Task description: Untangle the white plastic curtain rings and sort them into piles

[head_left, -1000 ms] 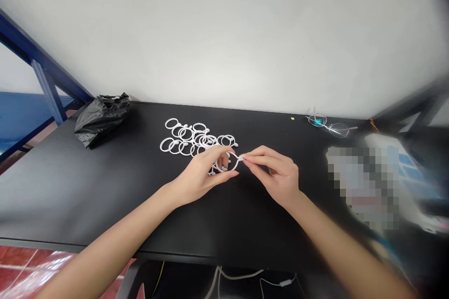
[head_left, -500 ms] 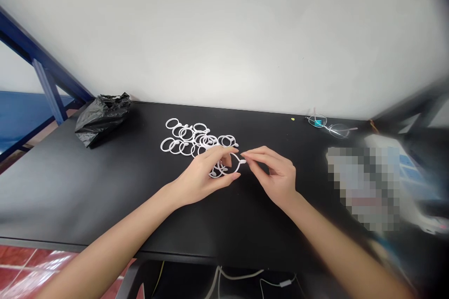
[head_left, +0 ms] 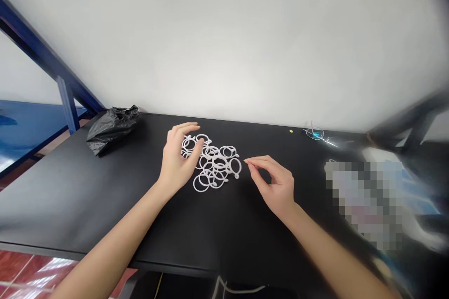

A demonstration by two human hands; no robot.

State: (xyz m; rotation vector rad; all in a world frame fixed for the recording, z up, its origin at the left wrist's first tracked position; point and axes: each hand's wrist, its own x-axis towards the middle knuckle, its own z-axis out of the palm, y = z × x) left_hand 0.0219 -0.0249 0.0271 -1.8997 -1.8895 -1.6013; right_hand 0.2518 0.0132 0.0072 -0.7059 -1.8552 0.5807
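Observation:
A heap of several white rings (head_left: 220,162), each with a small rounded tab, lies on the black table (head_left: 196,224). My left hand (head_left: 180,161) is over the heap's left side with fingers and thumb spread, partly covering some rings; no ring appears gripped in it. Just right of the heap, my right hand (head_left: 275,177) has its thumb and index fingertips pinched together. Whether something tiny is between those fingertips cannot be made out. The nearest ring (head_left: 235,166) rests at the heap's right edge, apart from the right fingertips.
To the left sits a crumpled black plastic bag (head_left: 114,128) beside a blue metal frame (head_left: 68,105). Eyeglasses (head_left: 315,133) lie at the back right near the white wall (head_left: 224,46). A blurred-out item (head_left: 365,205) is on the right. Cables (head_left: 242,291) hang below the table edge.
My left hand has let go of the ring it held and moved left, opening. The right fingers have come off that ring's tab, staying pinched. The view has tilted slightly upward.

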